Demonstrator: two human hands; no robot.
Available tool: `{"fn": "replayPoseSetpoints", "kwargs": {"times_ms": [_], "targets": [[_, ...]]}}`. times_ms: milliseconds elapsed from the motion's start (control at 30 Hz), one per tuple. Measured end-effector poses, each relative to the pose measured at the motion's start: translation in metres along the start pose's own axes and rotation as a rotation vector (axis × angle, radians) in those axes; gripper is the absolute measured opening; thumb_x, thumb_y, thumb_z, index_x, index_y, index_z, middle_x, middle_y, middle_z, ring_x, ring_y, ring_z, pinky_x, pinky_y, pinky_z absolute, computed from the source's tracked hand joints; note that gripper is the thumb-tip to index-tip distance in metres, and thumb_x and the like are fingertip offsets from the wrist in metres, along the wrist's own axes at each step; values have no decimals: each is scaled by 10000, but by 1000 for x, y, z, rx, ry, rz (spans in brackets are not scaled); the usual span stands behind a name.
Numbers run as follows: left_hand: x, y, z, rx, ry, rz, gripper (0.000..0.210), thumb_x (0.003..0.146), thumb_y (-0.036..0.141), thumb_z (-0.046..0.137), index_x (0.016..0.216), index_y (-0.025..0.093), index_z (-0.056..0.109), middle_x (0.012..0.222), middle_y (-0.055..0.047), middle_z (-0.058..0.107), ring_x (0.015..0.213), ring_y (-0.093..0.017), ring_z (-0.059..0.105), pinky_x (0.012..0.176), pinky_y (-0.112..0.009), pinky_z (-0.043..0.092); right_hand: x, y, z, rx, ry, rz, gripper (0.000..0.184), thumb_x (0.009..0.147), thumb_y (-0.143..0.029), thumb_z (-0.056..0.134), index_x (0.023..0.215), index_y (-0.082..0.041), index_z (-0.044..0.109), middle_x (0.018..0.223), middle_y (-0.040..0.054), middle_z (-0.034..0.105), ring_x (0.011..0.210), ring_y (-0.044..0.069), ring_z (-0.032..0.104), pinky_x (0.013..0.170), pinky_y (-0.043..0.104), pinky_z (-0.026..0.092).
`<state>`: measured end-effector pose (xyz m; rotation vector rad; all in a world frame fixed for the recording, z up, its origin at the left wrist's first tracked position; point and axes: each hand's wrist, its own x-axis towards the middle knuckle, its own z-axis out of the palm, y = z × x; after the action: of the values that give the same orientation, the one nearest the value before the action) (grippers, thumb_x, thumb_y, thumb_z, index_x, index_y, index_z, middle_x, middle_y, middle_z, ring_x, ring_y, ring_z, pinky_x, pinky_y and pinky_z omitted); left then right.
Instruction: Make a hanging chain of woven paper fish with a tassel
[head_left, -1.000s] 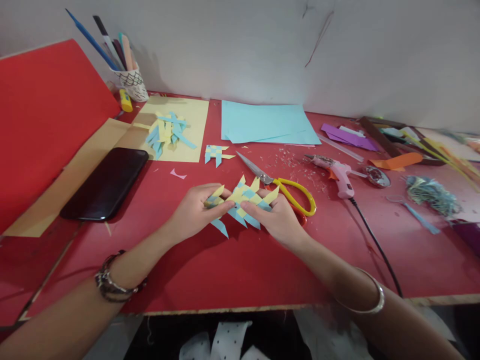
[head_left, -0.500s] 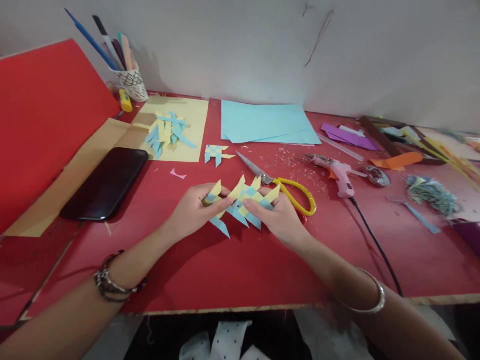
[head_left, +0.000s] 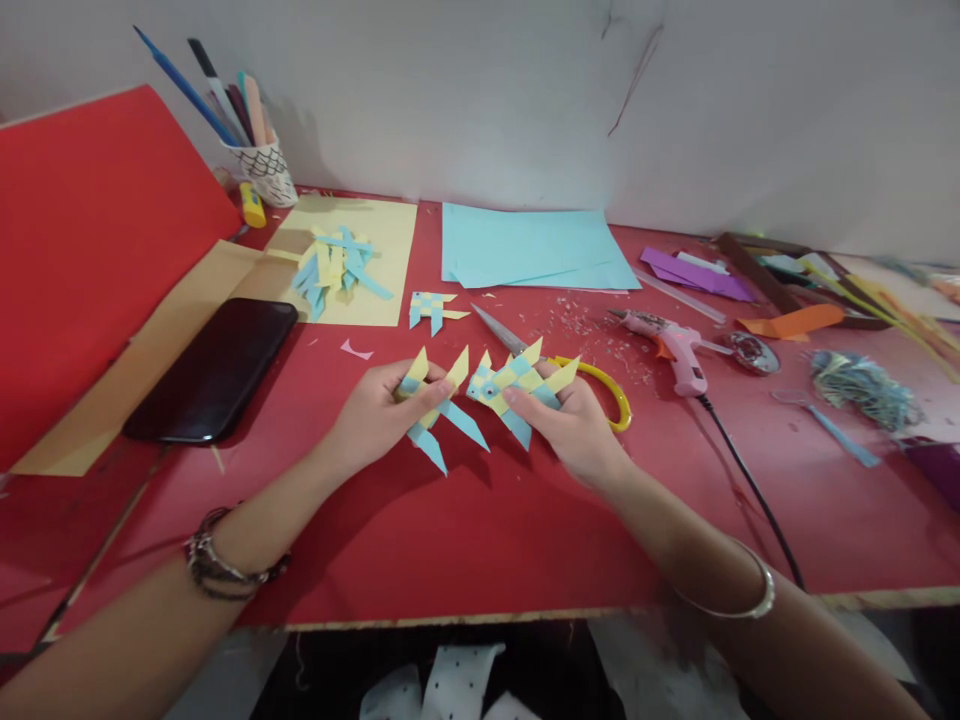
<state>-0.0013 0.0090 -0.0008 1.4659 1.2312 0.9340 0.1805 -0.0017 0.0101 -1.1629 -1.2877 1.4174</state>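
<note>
Between the thumb and fingers of my left hand is a woven paper fish of blue and yellow strips; my thumb covers part of it. My right hand pinches more woven paper fish in the same colours, overlapping, with small eyes showing at their left end. How many lie in the stack I cannot tell. Both hands are raised over the red table. Behind them a smaller woven fish lies flat. Scissors with yellow handles lie partly hidden behind my right hand.
A pink glue gun with a black cord lies to the right. Blue sheets and a yellow sheet bearing paper strips are at the back. A phone and a pen cup stand on the left side.
My hands have moved apart, the right one to the right and the left one slightly left. The paper fish, overlapping before, are now separated into two lots.
</note>
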Motion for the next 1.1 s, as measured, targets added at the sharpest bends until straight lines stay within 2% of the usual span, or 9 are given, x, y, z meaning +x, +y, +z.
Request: {"fn": "replayPoseSetpoints", "kwargs": {"times_ms": [167, 333, 433, 567, 667, 767, 933, 1033, 1100], "targets": [[4, -7, -2, -317, -60, -71, 178, 675, 345, 643, 700, 186, 567, 492, 84, 432, 401, -36, 370, 375, -151, 294, 1, 1, -1, -4, -38, 24, 197, 674, -313, 614, 808, -177, 568, 723, -2, 619, 623, 108, 569, 610, 256, 474], [6, -3, -5, -629, -136, -99, 304, 568, 349, 747, 605, 157, 515, 513, 79, 484, 370, -10, 393, 359, -136, 304, 2, -1, -3, -162, -66, 15, 173, 677, -267, 596, 808, -180, 525, 696, -12, 589, 596, 105, 551, 588, 264, 467], [6, -1, -6, -729, -152, -132, 330, 562, 354, 758, 611, 150, 503, 559, 65, 551, 378, -15, 446, 398, -140, 362, 2, 1, -3, -280, -145, 13, 273, 653, -259, 612, 888, -187, 493, 738, -8, 580, 622, 116, 557, 599, 276, 473], [5, 1, -6, -816, -216, -142, 291, 602, 284, 745, 626, 150, 488, 534, 75, 558, 354, 7, 412, 437, -135, 386, 1, 5, -4, -404, -175, -127, 399, 686, -248, 580, 1040, -200, 402, 808, 4, 544, 722, 133, 559, 648, 286, 474], [5, 3, -5, -900, -239, -169, 222, 642, 221, 717, 645, 151, 506, 537, 78, 558, 344, 22, 382, 437, -124, 374, 3, 6, -6, -475, -85, -254, 362, 730, -251, 541, 1053, -207, 384, 836, 13, 519, 781, 132, 537, 645, 268, 461], [5, 4, -6, -958, -225, -224, 213, 605, 182, 735, 692, 162, 542, 554, 76, 556, 377, 3, 418, 427, -131, 387, 7, 7, -11, -535, 14, -329, 269, 761, -229, 499, 1017, -203, 419, 811, 12, 518, 760, 122, 532, 636, 254, 452], [6, 3, -7, -933, -234, -258, 229, 565, 113, 743, 690, 147, 554, 620, 55, 573, 457, -25, 494, 481, -156, 462, 17, 1, -29, -748, 164, -449, 91, 758, -199, 469, 836, -201, 516, 715, -3, 568, 643, 111, 544, 589, 238, 435], [6, -1, -6, -930, -207, -249, 226, 557, 97, 746, 700, 132, 575, 578, 51, 559, 471, -33, 510, 512, -161, 476, 22, -15, -51, -1016, 384, -503, 73, 734, -192, 459, 714, -201, 529, 656, 1, 579, 569, 120, 525, 561, 258, 406], [7, -3, -6, -931, -198, -254, 226, 521, 129, 776, 643, 122, 585, 539, 45, 549, 482, -45, 519, 510, -163, 472, 22, -26, -73, -1229, 577, -434, 77, 728, -213, 461, 703, -203, 533, 632, 16, 573, 570, 149, 527, 559, 287, 388]]}}
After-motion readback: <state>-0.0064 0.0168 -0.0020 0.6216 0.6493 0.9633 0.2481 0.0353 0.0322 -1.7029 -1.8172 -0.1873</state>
